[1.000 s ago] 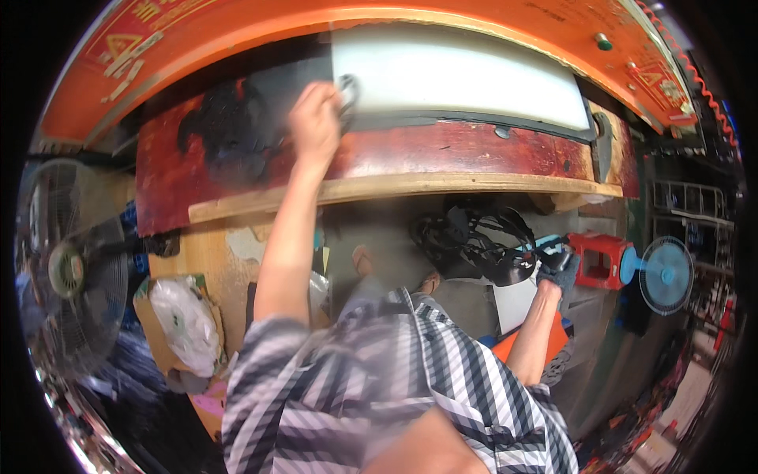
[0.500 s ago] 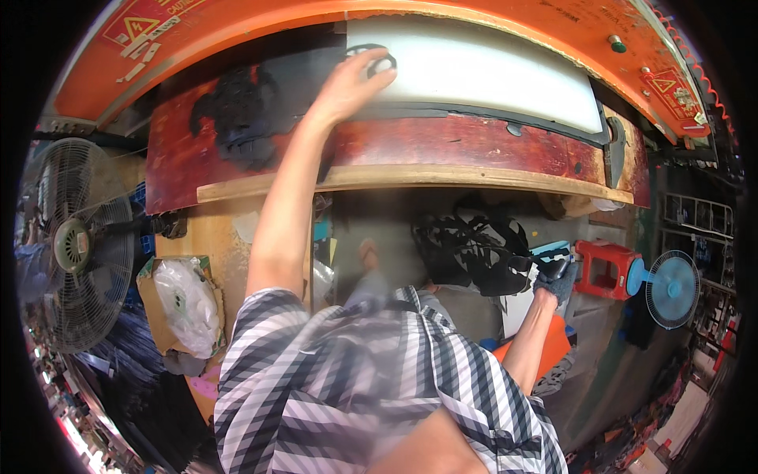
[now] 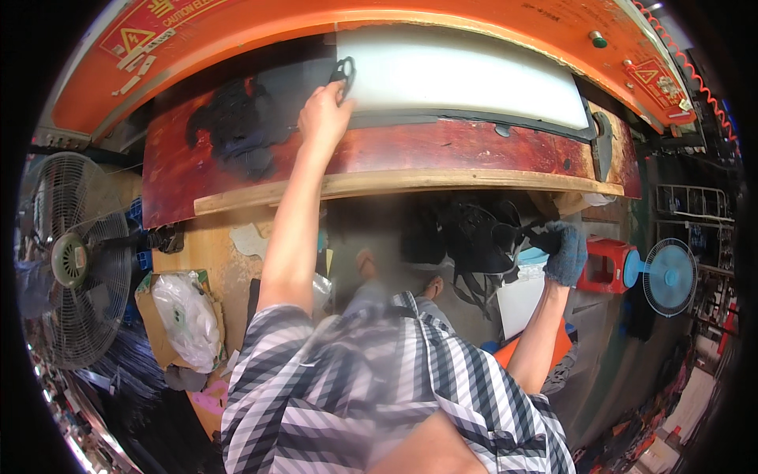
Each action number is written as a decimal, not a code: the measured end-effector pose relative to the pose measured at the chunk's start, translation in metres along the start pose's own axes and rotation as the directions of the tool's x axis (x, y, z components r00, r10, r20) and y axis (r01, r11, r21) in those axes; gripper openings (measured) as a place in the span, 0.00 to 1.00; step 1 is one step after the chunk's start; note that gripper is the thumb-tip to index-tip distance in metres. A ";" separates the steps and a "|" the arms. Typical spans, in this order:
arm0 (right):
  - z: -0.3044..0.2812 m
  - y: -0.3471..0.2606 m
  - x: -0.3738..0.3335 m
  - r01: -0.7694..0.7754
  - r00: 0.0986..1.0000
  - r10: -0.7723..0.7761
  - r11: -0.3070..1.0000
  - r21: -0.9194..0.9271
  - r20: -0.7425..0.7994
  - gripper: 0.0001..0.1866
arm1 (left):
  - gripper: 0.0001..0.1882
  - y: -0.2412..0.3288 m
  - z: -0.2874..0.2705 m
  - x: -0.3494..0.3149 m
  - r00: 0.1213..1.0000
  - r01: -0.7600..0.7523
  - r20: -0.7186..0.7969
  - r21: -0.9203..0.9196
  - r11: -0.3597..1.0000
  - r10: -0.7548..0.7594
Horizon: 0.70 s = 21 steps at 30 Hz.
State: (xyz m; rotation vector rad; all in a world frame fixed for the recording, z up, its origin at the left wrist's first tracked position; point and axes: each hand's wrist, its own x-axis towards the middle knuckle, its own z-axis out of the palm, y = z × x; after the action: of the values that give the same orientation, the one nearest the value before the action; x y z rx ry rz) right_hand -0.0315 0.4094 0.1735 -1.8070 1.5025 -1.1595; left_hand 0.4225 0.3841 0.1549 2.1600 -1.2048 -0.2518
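My left hand [image 3: 325, 118] is bare and closed on a small black loop-shaped piece [image 3: 341, 73], which stands up from the fingertips at the left edge of a white cutting board [image 3: 466, 75]. I cannot tell what the piece is made of. At the lower right, my right hand [image 3: 567, 254], in a blue-grey knit glove, grips the end of a black sheet with cut-out holes [image 3: 474, 237]. This sheet hangs below the bench edge, with thin strips trailing from it. The glove hides part of the grip.
An orange machine beam [image 3: 474, 17] spans behind the board. Black scraps [image 3: 229, 126] lie on the reddish bench [image 3: 458, 146]. A black-handled tool [image 3: 602, 146] lies at the board's right end. A large fan [image 3: 69, 259] stands left; a red stool [image 3: 604, 265] and blue fan [image 3: 669, 276] stand right.
My left hand has drawn back toward me and left, lifting the black piece off the white board. My right hand has risen slightly, and the black sheet has swung and changed shape.
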 end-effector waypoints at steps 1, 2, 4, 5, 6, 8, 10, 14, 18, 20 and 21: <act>0.007 -0.011 0.004 -0.157 0.987 0.159 0.951 0.268 0.013 0.13 | 0.19 0.006 -0.006 -0.005 0.994 -0.105 -0.019 -0.050 0.993 0.104; 0.015 -0.021 0.008 -0.276 0.957 0.281 0.811 0.515 0.070 0.13 | 0.20 0.015 -0.009 -0.013 0.987 -0.158 -0.023 -0.079 0.984 0.157; 0.033 -0.038 0.013 -0.278 0.960 0.224 0.712 0.645 0.168 0.12 | 0.23 0.036 -0.007 -0.031 0.931 -0.365 -0.056 -0.103 0.925 0.361; 0.043 -0.044 0.019 -0.303 0.953 0.163 0.588 0.750 0.257 0.12 | 0.25 0.045 -0.004 -0.038 0.895 -0.445 -0.040 -0.122 0.887 0.443; 0.051 -0.051 0.022 -0.335 0.942 0.201 0.558 0.760 0.268 0.13 | 0.23 0.053 -0.002 -0.041 0.892 -0.440 0.044 -0.145 0.886 0.450; 0.062 -0.064 0.029 -0.374 0.925 0.174 0.574 0.728 0.338 0.12 | 0.21 0.062 0.004 -0.045 0.889 -0.244 0.316 -0.287 0.926 0.332; 0.072 -0.077 0.038 -0.366 0.918 0.172 0.711 0.600 0.356 0.11 | 0.19 0.068 0.009 -0.046 0.793 -0.061 0.448 -0.618 0.784 0.414; 0.089 -0.100 0.045 -0.402 0.903 0.239 0.765 0.504 0.358 0.06 | 0.15 0.078 0.014 -0.055 0.675 0.196 0.601 -0.705 0.681 0.428; 0.089 -0.109 0.053 -0.464 0.882 0.298 0.687 0.559 0.366 0.05 | 0.16 0.090 0.001 -0.059 0.592 0.186 0.626 -0.719 0.669 0.508; 0.086 -0.107 0.060 -0.491 0.864 0.301 0.678 0.546 0.403 0.09 | 0.18 0.095 -0.009 -0.060 0.580 -0.082 0.561 -0.681 0.727 0.591; 0.088 -0.105 0.062 -0.469 0.841 0.182 0.716 0.518 0.510 0.11 | 0.17 0.097 -0.014 -0.061 0.538 -0.149 0.582 -0.646 0.749 0.610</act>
State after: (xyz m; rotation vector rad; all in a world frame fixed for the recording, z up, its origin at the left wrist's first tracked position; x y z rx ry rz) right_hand 0.0995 0.3651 0.2322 -1.1525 0.9581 -0.8570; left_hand 0.3278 0.4038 0.2169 1.1914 -1.7872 -1.2618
